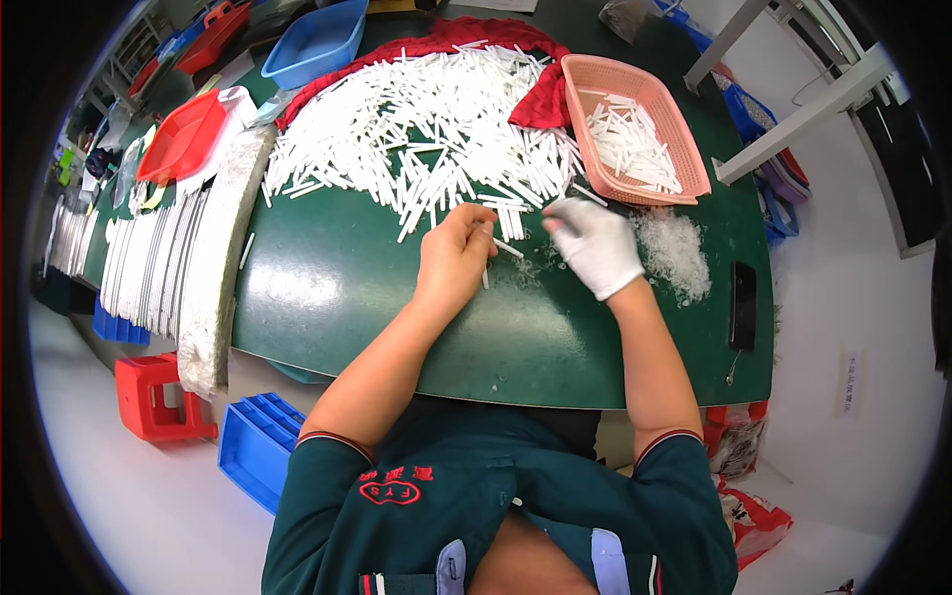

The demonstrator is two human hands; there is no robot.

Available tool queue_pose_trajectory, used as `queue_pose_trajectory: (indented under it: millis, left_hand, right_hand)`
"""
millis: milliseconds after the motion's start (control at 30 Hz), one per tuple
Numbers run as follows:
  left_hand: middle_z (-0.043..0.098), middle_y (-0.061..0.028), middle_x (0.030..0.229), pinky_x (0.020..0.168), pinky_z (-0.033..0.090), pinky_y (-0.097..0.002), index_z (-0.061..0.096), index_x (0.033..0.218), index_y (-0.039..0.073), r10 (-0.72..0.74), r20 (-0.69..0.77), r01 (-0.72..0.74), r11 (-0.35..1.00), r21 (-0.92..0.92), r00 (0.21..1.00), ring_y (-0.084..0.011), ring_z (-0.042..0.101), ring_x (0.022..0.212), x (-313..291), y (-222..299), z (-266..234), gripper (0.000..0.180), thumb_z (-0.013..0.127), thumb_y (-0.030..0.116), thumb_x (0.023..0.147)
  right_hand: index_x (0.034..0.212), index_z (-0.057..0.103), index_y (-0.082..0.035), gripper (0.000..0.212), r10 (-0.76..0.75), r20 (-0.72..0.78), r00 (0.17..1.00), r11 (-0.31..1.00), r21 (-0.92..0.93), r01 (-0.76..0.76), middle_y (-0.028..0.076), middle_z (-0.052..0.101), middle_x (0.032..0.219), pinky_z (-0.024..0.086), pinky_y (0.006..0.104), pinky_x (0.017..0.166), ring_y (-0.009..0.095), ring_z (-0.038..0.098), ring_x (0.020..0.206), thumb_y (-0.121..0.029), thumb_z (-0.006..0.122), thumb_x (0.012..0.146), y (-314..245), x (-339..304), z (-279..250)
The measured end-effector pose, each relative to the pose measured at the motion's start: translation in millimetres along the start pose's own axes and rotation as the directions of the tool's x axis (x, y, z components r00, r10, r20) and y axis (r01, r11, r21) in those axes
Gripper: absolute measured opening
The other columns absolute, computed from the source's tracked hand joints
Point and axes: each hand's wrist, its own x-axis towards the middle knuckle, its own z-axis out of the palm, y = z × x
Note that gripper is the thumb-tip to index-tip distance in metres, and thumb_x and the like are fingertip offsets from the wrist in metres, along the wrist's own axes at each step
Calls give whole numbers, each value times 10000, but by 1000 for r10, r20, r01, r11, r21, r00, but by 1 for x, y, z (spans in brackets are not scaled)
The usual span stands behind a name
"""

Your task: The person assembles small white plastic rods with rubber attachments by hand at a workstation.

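Bare left hand [454, 256]: fingers curled in, narrow, a short, slim white stick [509, 248] poking out by the fingertips (pinched or just lying there, can't tell). Right hand [598, 243], in a thin white glove: fingers bent, motion-blurred, can't tell if it holds anything. Landmark is the pink perforated plastic basket [607, 73]; right hand sits just on its near side, left hand further left, also nearside. Step looks like handling sticks singly or a few at a time; next move likely calls for a light fingertip pinch, free of neighbouring sticks. Loose pile of white sticks [367, 114] spreads left of the basket, more white sticks [635, 144] lie inside it. Red checked cloth [540, 104] just beside its left wall, whitish translucent scraps [676, 256] just nearside of it.
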Motion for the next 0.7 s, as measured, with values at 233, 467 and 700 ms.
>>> queue_pose_trajectory:
  millis: [233,467,700]
  left_hand:
    - [611,-66,663,606,437,-265,579,989,-7,-47,-38,45,998,-46,998,-108,564,624,5,1,-4,146,515,81,892]
    - [604,-61,656,601,432,-260,574,991,-15,-49,-34,46,996,-80,998,-101,560,628,6,1,-5,153,515,84,890]
    - [566,3,688,572,389,-210,583,1044,-8,-44,17,47,966,-253,999,-54,497,630,3,-4,-3,199,576,113,886]
  right_hand:
    - [919,642,-106,202,-1,300,954,970,-232,74,115,651,889,513,399,712,307,642,800,-281,612,820,-20,-4,13]
    - [859,598,-65,142,-16,374,927,901,-397,176,144,634,838,516,416,680,319,644,776,-202,569,830,-20,-4,18]
    - [924,609,-37,201,63,259,964,976,183,-114,133,638,788,496,330,682,232,632,723,-214,623,828,-7,-6,-8]
